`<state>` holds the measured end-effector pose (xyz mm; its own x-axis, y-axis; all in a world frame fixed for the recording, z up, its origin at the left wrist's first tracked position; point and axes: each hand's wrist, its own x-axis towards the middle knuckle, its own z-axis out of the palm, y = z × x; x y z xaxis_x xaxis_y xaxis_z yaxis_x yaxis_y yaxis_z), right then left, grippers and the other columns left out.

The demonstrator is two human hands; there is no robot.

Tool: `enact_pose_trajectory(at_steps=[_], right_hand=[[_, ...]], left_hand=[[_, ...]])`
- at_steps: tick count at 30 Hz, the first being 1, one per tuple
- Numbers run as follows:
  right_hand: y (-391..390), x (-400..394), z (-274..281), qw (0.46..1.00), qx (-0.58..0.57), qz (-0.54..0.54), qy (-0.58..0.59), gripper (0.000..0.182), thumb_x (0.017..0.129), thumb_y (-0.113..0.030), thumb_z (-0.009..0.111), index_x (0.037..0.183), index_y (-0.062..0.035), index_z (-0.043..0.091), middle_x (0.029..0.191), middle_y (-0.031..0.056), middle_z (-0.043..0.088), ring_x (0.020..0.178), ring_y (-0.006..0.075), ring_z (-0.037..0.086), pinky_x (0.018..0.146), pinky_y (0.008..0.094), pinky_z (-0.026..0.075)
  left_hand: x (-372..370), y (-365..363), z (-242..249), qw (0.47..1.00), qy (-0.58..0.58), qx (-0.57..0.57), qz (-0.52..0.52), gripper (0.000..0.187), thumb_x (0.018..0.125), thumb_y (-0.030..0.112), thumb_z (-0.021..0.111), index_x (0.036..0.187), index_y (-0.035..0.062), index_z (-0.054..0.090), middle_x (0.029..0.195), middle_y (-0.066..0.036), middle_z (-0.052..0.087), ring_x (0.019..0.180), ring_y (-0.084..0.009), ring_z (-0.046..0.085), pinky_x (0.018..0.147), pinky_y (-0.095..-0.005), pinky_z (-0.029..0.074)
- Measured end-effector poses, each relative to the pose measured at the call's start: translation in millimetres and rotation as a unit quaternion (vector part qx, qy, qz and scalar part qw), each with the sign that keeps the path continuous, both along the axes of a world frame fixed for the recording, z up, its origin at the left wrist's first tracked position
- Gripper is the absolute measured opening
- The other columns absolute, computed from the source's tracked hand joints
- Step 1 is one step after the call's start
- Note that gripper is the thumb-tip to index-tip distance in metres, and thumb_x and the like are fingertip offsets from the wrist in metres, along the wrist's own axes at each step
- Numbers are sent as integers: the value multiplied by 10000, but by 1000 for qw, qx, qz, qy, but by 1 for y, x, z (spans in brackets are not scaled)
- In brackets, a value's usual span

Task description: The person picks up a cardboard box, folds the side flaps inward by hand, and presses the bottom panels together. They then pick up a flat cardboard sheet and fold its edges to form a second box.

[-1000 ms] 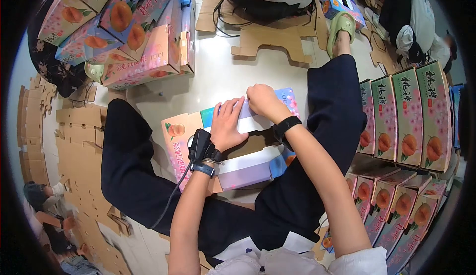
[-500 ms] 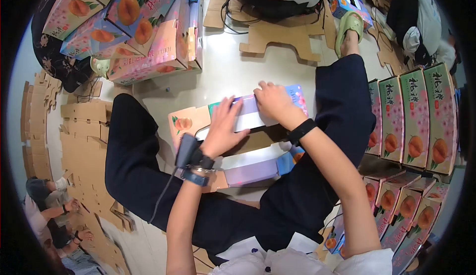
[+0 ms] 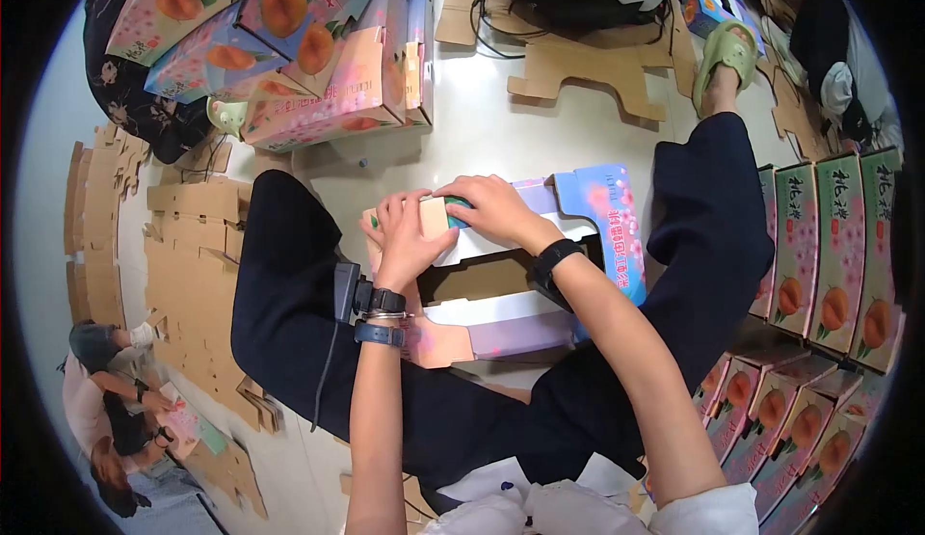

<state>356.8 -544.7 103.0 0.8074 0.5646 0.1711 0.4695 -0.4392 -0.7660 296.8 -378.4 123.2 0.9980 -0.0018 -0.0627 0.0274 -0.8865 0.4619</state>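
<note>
A printed cardboard gift box [image 3: 511, 338] lies on the floor between my legs, its middle open to a brown inside. Purple side panels, a peach-coloured left end and a blue right end with pink blossoms make up its outside. My left hand [image 3: 409, 236] grips the far left corner, fingers bent over the panel and thumb inward. Beside it, my right hand [image 3: 496, 209] curls its fingers over the far rim, near a small green patch. Part of that corner is hidden under both hands.
Finished peach boxes [image 3: 318, 116] are stacked at the upper left, with more rows of boxes [image 3: 795, 255] at the right. Flat cardboard sheets [image 3: 198, 284] lie at the left, and a cut-out piece [image 3: 588, 77] ahead. Other people sit nearby; one handles a printed sheet [image 3: 193, 419].
Both hands have moved left along the far rim to the corner, my right hand leaving the blue end uncovered. Their fingers now bend over the edge. The whole view has shifted slightly.
</note>
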Motion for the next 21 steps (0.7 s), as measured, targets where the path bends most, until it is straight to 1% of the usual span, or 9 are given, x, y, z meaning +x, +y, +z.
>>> enact_pose_trajectory(at_steps=[1,5,7,8,10,14,19,21], right_hand=[[0,0,1,1000,11,-12,-11,211,806,-236,552,953,-125,655,891,88,637,858,284,586,754,386,441],[1,-1,5,999,-7,-31,14,205,795,-243,568,935,-127,662,900,76,642,860,276,586,754,391,438],[2,-3,4,999,-12,-49,2,202,809,-261,570,944,-140,659,892,56,648,854,263,588,766,373,432],[3,-4,3,999,-11,-50,4,202,809,-261,570,944,-140,659,892,56,648,854,263,588,766,373,432],[5,-5,5,997,2,-71,-14,181,798,-235,567,880,-111,671,835,70,648,815,257,595,710,384,432],[10,-10,7,995,-7,-92,-39,174,804,-232,566,857,-107,674,795,73,648,787,254,600,698,374,431],[14,-13,9,991,-62,-111,-36,169,795,-231,578,837,-106,683,771,83,648,758,252,607,686,373,434],[11,-14,8,991,-41,-119,-44,166,783,-234,589,833,-107,684,765,84,647,752,257,608,684,373,438]], left_hand=[[0,0,1,1000,3,-1,-2,676,606,412,717,1182,143,486,1156,-55,433,1181,-255,319,968,-599,91],[0,-7,-1,999,-33,2,5,618,609,414,717,1128,140,521,1113,-48,457,1155,-251,346,966,-602,104],[1,-13,-5,994,-91,31,49,516,619,383,723,1056,162,560,1011,-41,496,1076,-244,410,949,-532,159],[1,-12,-6,994,-89,31,48,516,619,383,723,1056,162,560,1011,-41,496,1076,-244,410,949,-532,159],[3,-13,-8,991,-115,57,44,452,616,379,721,988,158,591,943,-39,506,1007,-240,443,923,-497,198],[4,-13,-5,990,-125,49,43,427,615,367,721,965,154,603,929,-48,502,988,-239,448,908,-481,213],[3,-13,-5,990,-129,38,46,402,615,334,719,961,154,618,926,-39,508,982,-228,457,917,-480,209],[1,-14,-4,990,-130,29,47,402,615,332,717,962,155,620,933,-33,514,988,-224,460,922,-481,204]])
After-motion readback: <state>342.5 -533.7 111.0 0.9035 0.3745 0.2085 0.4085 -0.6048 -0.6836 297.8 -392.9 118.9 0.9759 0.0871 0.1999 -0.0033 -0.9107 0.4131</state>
